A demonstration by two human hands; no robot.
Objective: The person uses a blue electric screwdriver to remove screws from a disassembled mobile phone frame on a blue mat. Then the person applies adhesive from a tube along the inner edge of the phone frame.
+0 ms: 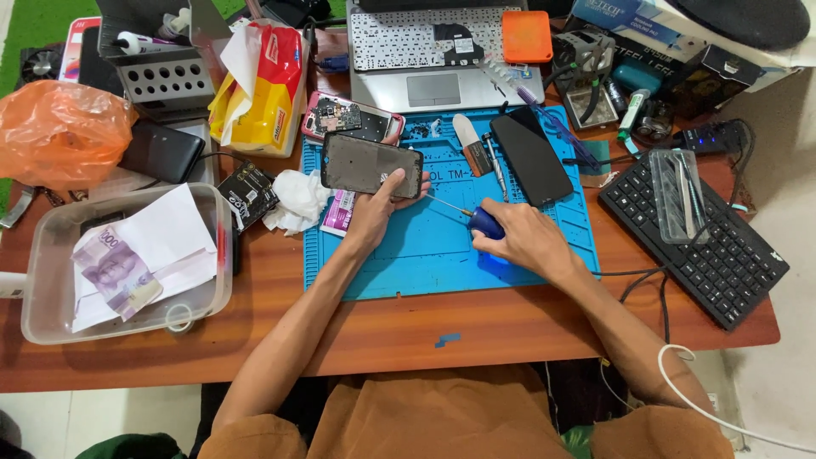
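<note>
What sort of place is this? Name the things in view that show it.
Probably a phone repair bench: a blue work mat, an opened phone in the left hand, and a screwdriver in the right hand.

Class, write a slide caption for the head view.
Left hand holds a phone frame; right hand holds a blue screwdriver.

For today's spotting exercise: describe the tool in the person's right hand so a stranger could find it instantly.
Start at the blue work mat in the desk's middle. Near its centre the right hand holds a screwdriver. Unlike the flat phones beside it, it has a rounded blue handle and a thin metal shaft pointing left.
</note>
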